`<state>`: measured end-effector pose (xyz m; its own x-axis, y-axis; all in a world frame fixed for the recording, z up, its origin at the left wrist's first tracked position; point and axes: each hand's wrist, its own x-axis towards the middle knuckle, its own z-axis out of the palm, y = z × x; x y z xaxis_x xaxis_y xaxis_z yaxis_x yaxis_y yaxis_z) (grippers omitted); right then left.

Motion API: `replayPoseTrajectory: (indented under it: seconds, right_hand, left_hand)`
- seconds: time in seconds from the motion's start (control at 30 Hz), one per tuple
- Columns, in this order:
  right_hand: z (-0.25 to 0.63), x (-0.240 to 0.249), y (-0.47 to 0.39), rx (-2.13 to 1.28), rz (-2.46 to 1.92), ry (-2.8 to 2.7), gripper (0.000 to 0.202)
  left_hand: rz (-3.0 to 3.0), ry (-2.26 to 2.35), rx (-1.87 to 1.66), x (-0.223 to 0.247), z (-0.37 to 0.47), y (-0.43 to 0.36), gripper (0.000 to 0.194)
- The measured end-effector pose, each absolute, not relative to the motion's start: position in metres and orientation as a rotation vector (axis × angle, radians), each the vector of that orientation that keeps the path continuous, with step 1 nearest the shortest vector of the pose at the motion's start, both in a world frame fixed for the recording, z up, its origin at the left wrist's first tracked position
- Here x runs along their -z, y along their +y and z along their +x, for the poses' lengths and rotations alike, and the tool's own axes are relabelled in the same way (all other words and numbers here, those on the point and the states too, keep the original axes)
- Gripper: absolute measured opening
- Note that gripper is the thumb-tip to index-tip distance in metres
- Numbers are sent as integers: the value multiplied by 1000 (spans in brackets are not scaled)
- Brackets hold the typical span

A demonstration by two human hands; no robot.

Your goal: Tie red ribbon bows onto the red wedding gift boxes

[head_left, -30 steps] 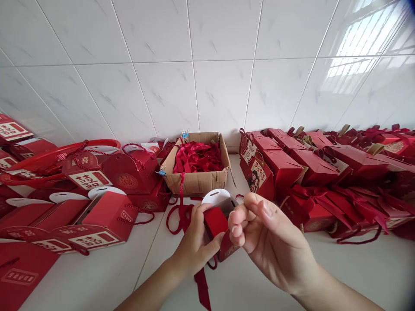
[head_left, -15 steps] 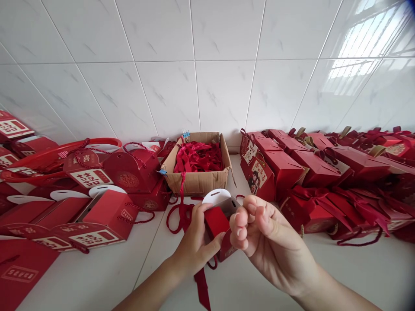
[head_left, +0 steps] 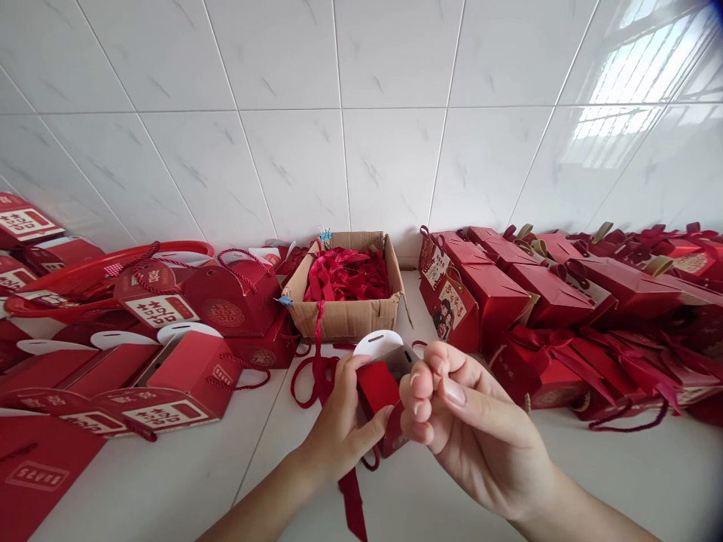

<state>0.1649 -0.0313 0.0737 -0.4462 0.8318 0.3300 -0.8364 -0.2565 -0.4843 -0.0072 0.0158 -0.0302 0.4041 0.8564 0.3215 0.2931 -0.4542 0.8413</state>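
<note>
My left hand (head_left: 339, 429) is wrapped round a small red gift box (head_left: 377, 385), thumb on the near side and fingers along its left. A white rounded flap (head_left: 384, 344) with a slot stands up at the back of the box. In front of the box's right side, my right hand (head_left: 468, 421) is raised with its fingers curled and thumb tip against the fingertips. Whatever is pinched there, if anything, is too small to make out. A dark red ribbon (head_left: 353, 500) trails out below the box, and loops of ribbon (head_left: 308, 382) lie to its left.
Behind the hands is a cardboard box (head_left: 344, 318) of red ribbons, against the tiled wall (head_left: 389, 165). Red gift boxes with cord handles (head_left: 186, 373) crowd the left, around an orange-red basket rim (head_left: 42, 305). More red boxes (head_left: 497, 293), some with bows, line the right.
My right thumb has closed in against the fingertips. My left hand and the gift box have stayed in place.
</note>
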Motion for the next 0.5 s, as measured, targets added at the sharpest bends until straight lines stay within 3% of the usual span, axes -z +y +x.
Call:
replayPoseTrajectory:
  seconds: [0.5]
  right_hand:
    - [167, -73, -30, -1914, 61, -687, 7]
  left_hand:
    - [1866, 1001, -996, 37, -8, 17, 72]
